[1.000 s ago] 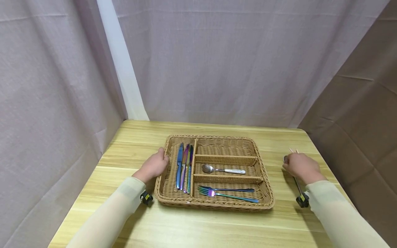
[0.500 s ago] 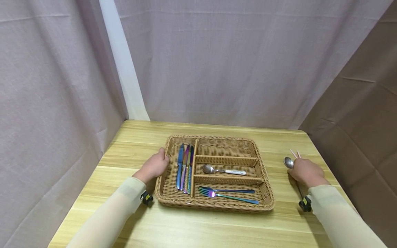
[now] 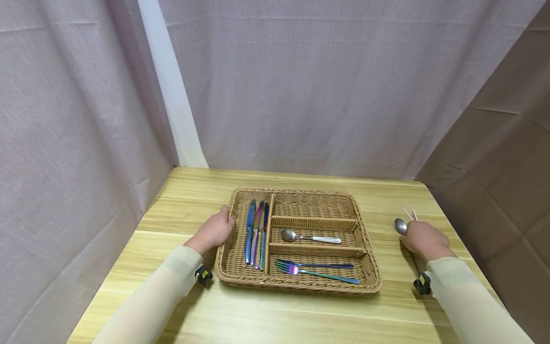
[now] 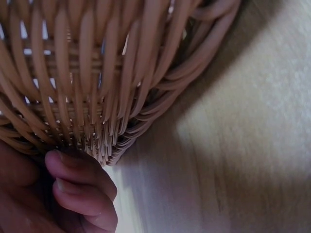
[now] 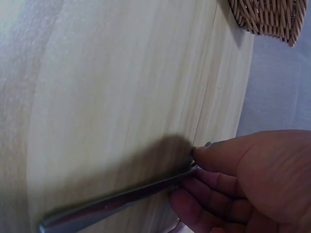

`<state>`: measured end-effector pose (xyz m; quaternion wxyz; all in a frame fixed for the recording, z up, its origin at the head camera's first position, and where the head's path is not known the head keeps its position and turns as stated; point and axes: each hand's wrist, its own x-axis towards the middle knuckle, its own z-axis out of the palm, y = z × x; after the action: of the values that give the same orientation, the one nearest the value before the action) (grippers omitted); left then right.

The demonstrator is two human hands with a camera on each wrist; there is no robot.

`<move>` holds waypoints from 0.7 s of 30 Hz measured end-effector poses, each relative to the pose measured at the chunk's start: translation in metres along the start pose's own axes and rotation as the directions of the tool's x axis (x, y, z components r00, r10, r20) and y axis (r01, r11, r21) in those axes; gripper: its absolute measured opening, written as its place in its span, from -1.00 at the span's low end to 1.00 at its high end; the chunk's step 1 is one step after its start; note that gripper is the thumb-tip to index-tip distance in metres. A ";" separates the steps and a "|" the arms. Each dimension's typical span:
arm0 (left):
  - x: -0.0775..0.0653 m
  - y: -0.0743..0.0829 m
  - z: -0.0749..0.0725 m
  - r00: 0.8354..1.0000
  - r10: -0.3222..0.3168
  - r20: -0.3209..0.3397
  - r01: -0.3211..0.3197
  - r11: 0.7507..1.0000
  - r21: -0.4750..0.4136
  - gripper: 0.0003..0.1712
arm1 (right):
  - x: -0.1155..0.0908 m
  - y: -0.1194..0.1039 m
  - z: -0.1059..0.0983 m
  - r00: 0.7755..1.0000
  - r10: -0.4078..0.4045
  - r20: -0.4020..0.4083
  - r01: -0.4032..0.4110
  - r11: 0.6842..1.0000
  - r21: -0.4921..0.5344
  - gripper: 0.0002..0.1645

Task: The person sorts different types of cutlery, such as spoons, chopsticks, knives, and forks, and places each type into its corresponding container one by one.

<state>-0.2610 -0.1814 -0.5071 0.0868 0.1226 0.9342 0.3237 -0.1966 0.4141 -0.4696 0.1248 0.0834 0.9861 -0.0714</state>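
Observation:
A brown wicker cutlery basket point(image 3: 301, 288) with several compartments stands on the table. My left hand point(image 3: 213, 230) grips its left rim; in the left wrist view the curled fingers point(image 4: 82, 189) are against the woven wall. To the basket's right, my right hand point(image 3: 427, 239) pinches a metal spoon point(image 3: 400, 226) low over the table. Its long handle point(image 5: 112, 206) runs out past the fingers in the right wrist view. Two thin pink-tipped sticks point(image 3: 409, 215), perhaps chopsticks, stick out beyond the right hand, which hides the rest of them.
Several iridescent knives point(image 3: 249, 231) lie in the basket's left compartment. A white-handled spoon point(image 3: 326, 240) is in the middle right compartment, and two forks point(image 3: 326, 274) lie in the front one. Curtains point(image 3: 301, 95) enclose the wooden table point(image 3: 258, 315) at the back and sides.
My right hand has shifted slightly right and toward me, bringing the spoon's bowl and more of the pink-tipped sticks into sight. The left hand has stayed on the basket's rim.

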 end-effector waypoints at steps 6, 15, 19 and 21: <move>0.000 0.001 0.000 1.000 -0.004 0.001 0.004 1.000 -0.004 -0.59 | 0.001 -0.001 0.001 1.000 0.010 0.000 -0.010 1.000 0.013 -0.68; 0.000 0.001 0.000 1.000 -0.001 0.000 0.001 1.000 -0.006 -0.56 | 0.001 -0.001 0.001 1.000 0.018 0.020 -0.018 1.000 0.017 -0.77; 0.001 0.000 0.000 1.000 -0.001 -0.003 0.001 1.000 -0.013 -0.57 | 0.000 -0.002 0.001 1.000 0.002 0.019 -0.003 1.000 0.007 -0.77; 0.001 0.000 0.000 1.000 -0.003 -0.004 0.003 1.000 -0.015 -0.57 | -0.001 -0.002 0.001 1.000 -0.015 0.012 0.015 1.000 0.002 -0.76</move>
<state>-0.2615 -0.1807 -0.5073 0.0864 0.1201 0.9320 0.3310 -0.1961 0.4118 -0.4705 0.1303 0.0758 0.9858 -0.0739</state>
